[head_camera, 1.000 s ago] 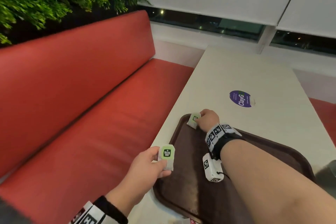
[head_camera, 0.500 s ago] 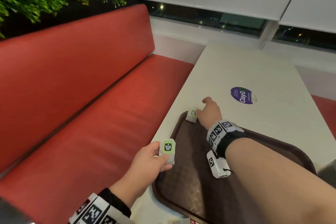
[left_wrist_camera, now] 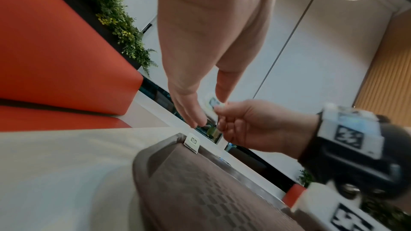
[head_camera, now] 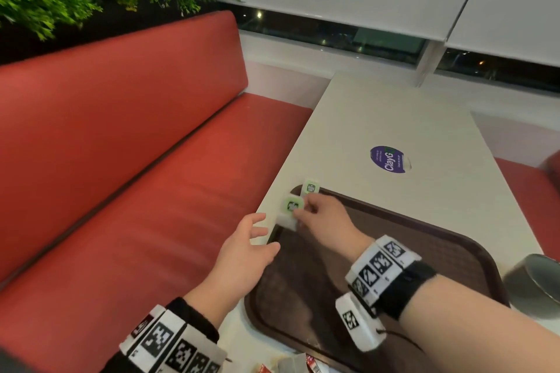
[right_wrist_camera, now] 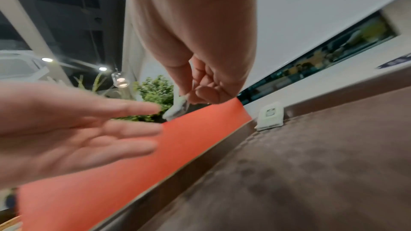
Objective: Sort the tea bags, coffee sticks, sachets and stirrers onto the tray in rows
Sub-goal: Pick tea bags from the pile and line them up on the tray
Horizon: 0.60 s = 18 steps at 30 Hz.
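**Second tea bag changes hands above the tray's far-left corner**

Red bench seating runs along the left of a pale table (head_camera: 394, 118), and on that table sits the brown tray (head_camera: 424, 239), the landmark for everything below.

Right hand (head_camera: 325, 218): it now pinches a green-labelled tea bag (head_camera: 291, 211) between thumb and fingertips, holding it in the air just above the tray's far-left rim. Half a second ago this hand was empty at the tray's far corner, and the same tea bag was in the other hand. From the right wrist view the bag hangs from the pinch, clear of the tray floor.

Left hand (head_camera: 247, 247): its fingers are spread and relaxed, holding nothing, just off the tray's left edge and close beside the bag it has given up.

Outward from there, the first tea bag (head_camera: 311, 188) leans against the tray's far-left corner wall, where it already lay a second ago. The held bag is near it but not touching.

A purple sticker (head_camera: 390, 159) lies on the table beyond the tray; a metal container (head_camera: 533, 285) stands off the tray's right edge. More packets (head_camera: 291, 365), partly cut off, lie at the tray's near edge.

By my reading, the handover means the second bag is about to be set beside the first to begin a row; most of the sorting remains.
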### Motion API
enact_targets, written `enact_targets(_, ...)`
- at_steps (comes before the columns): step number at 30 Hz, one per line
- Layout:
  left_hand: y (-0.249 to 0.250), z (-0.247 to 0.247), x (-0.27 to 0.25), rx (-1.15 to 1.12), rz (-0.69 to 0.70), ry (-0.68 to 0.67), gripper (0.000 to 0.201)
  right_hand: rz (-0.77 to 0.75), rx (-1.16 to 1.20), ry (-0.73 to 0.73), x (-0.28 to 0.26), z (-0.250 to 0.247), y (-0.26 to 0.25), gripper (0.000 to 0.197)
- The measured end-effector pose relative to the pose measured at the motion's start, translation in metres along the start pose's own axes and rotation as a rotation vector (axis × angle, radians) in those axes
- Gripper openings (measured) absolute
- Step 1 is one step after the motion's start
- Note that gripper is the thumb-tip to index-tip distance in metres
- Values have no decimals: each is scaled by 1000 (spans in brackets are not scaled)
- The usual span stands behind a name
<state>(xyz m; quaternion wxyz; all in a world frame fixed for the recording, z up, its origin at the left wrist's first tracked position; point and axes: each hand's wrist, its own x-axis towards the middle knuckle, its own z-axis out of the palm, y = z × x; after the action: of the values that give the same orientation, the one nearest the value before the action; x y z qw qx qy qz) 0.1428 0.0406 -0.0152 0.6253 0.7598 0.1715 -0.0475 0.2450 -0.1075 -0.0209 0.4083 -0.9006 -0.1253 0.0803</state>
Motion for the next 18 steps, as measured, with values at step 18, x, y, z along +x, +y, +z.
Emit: enact_targets(18,-59,-85,-100,53,-31,106,20,323,-245,130,100,0,51,19)
